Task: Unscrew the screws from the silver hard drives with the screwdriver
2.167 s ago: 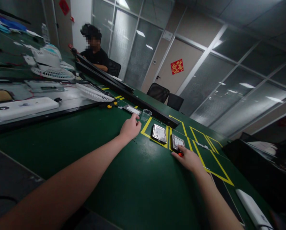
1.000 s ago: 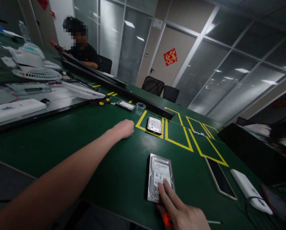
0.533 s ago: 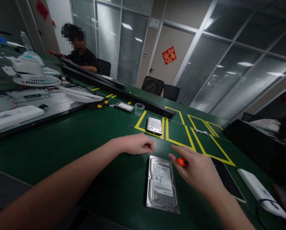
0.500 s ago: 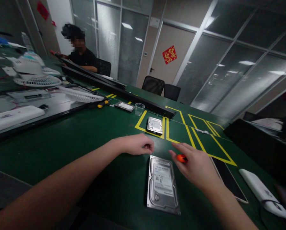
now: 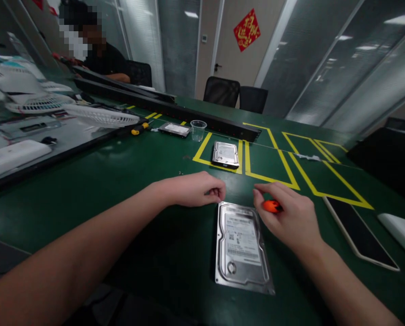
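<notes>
The hard drive (image 5: 243,244) lies flat on the green table (image 5: 121,181), label up, between my hands, so its top is easy to reach. My left hand (image 5: 193,190) rests by its far corner with the fingertips pressed together. I can't tell if they pinch anything. My right hand (image 5: 292,219) curls around an orange screwdriver (image 5: 272,206). The clear cup (image 5: 197,130) farther off looks empty.

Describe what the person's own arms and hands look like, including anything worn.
The left arm and right arm are bare, with no sleeves in view. The left hand and right hand wear no gloves; no watch, ring or wristband shows.
</notes>
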A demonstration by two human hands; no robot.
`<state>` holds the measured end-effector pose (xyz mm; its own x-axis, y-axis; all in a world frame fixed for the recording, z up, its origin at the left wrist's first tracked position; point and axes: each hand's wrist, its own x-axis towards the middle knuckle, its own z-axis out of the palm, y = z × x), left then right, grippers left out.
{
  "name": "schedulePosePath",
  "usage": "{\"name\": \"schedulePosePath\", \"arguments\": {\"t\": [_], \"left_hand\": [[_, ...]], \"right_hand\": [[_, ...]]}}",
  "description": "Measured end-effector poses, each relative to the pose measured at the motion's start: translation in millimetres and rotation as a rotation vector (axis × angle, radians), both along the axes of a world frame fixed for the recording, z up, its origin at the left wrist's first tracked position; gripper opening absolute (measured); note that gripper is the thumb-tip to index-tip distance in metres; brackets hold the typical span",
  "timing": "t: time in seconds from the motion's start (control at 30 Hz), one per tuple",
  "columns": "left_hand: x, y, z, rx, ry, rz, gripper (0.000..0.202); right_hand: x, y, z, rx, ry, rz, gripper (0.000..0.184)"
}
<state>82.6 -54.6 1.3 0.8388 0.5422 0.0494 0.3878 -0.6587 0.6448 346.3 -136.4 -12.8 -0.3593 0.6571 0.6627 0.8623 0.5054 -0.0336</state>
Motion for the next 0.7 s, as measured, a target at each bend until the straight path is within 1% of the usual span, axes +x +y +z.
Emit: {"name": "schedulePosePath", "arguments": {"t": [0.23, 0.4, 0.57, 0.7], "left_hand": [[-0.3, -2.2, 6.2, 0.012, 0.042, -0.008, 0.012], [-1.7, -1.0, 5.3, 0.073, 0.037, -0.035, 0.015], [-2.1, 0.0, 6.0, 0.141, 0.069, -0.087, 0.016], [-1.5, 0.0, 6.7, 0.172, 0.067, -0.097, 0.018]], "right_hand": [[-1.9, -1.5, 2.4, -0.019, 0.011, 0.019, 0.015], [-2.5, -1.6, 3.7, -0.031, 0.023, 0.024, 0.014], [-3.0, -1.1, 3.5, -0.045, 0.037, 0.035, 0.013], [-2.6, -1.3, 4.2, -0.043, 0.044, 0.038, 0.012]]}}
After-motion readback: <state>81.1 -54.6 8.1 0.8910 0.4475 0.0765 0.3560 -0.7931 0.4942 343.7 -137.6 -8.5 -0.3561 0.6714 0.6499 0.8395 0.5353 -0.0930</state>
